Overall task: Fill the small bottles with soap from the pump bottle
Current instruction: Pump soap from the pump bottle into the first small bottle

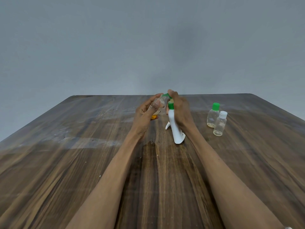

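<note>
A white pump bottle [175, 129] with a green collar stands on the wooden table [82, 154] near the middle. My right hand [179, 109] is over its top, fingers on the green pump head. My left hand [145, 111] holds a small clear bottle [157, 104] tilted, its threaded open neck against the green nozzle; amber soap shows at its lower end. Two more small clear bottles stand to the right: one with a green cap [213, 115] and one with a white cap [220, 123], each with a little liquid at the bottom.
A small white piece [167, 126], perhaps a cap, lies on the table just left of the pump bottle's base. A grey wall [148, 47] rises behind the table's far edge.
</note>
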